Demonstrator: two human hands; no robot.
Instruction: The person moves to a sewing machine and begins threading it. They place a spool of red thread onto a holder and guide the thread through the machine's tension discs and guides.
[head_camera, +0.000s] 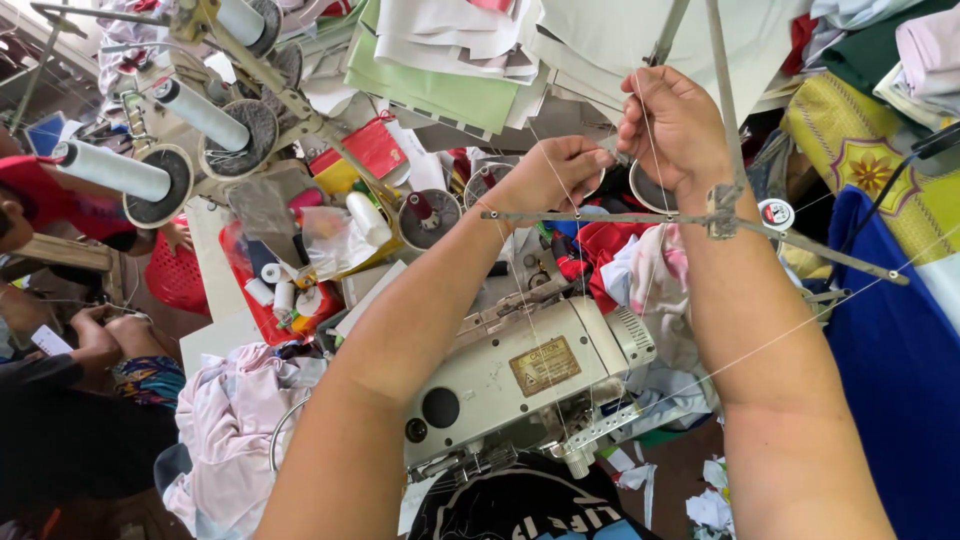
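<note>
Both hands are raised above a cream sewing machine (530, 375), working fine white thread (650, 150) at a thin metal thread-guide bar (600, 216). The bar's long axis runs almost level across the view, from the middle toward the right edge, dipping slightly at its right end. The thread runs roughly up and down, crossing the bar near the right hand (675, 125).

The left hand (555, 170) is closed narrow, fingertips pinched at the thread just above the bar. The right hand is curled shut, pinching the thread between thumb and fingers beside an upright metal rod (725, 100).

The forearms cover part of the machine and the desk beneath. To the left, white thread cones (200, 112) lie on a tilted spool stand (250, 60). A red tray (262, 300) holds small white spools. Pink cloth (235, 420) is heaped at the lower left, blue fabric (890, 390) hangs at the right, and folded cloth pieces (450, 50) crowd the top. Another person's hands (105, 335) are at the far left.
</note>
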